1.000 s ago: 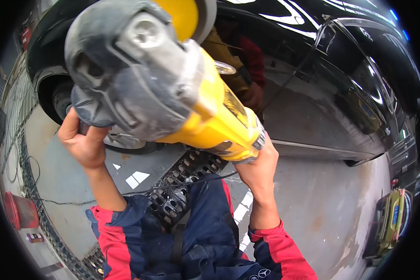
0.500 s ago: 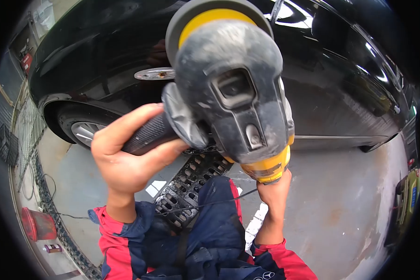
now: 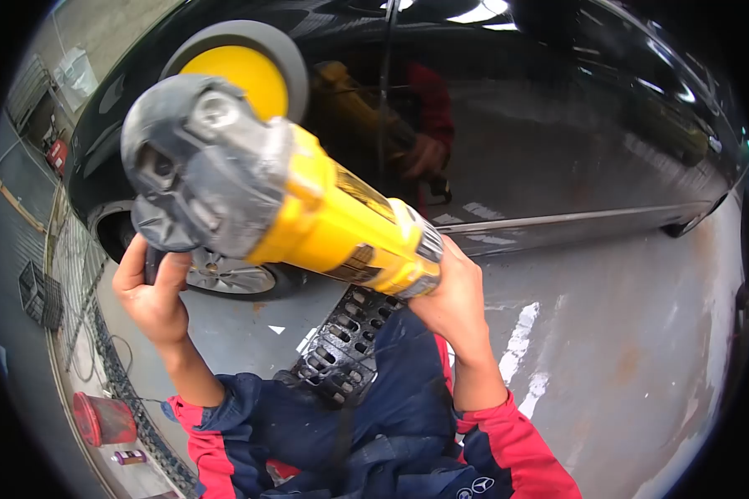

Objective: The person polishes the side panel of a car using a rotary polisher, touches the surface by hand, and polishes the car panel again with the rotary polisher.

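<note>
Black car [image 3: 541,150] — glossy panels, grey floor [image 3: 582,333], red bucket [image 3: 104,420] left.

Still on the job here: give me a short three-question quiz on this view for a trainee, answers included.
1. What does the right hand grip? a) a wheel; b) the rear end of the power tool; c) a cloth.
2. True or false: the left hand is on the black side handle.
3. Fill in: the centre of the disc is ____.
Key: 1 b; 2 true; 3 yellow.
</note>
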{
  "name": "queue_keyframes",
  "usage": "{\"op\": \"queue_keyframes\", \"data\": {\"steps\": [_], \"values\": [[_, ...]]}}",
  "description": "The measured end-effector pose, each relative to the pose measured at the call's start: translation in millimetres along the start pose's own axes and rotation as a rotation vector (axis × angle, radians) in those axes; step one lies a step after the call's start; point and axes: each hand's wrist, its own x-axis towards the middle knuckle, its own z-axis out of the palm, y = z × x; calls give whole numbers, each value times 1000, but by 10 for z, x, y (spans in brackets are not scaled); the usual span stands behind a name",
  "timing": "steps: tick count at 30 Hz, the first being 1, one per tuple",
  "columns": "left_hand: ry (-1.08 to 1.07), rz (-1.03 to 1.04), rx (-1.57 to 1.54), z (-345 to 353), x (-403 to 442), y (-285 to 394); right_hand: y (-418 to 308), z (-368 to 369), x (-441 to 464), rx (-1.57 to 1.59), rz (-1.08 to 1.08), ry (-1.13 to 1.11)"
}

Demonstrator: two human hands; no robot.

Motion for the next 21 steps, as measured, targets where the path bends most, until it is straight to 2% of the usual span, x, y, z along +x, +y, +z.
{"op": "queue_keyframes", "data": {"steps": [5,9,11,12,17,19,21], "values": [[-63,-12,-23,33,65,5,39,-7,-115,-43,36,1],[-261,-56,-53,514,135,487,114,-206,-349,-20,122,72],[-320,-23,-89,707,172,649,51,-286,-449,76,242,206],[-347,3,-67,759,197,707,68,-321,-490,74,268,191],[-349,-30,-72,738,239,717,189,-214,-427,63,220,156],[-262,-32,-17,577,231,599,160,-171,-307,53,216,59],[-186,-41,38,383,206,459,149,-107,-207,53,130,69]]}}
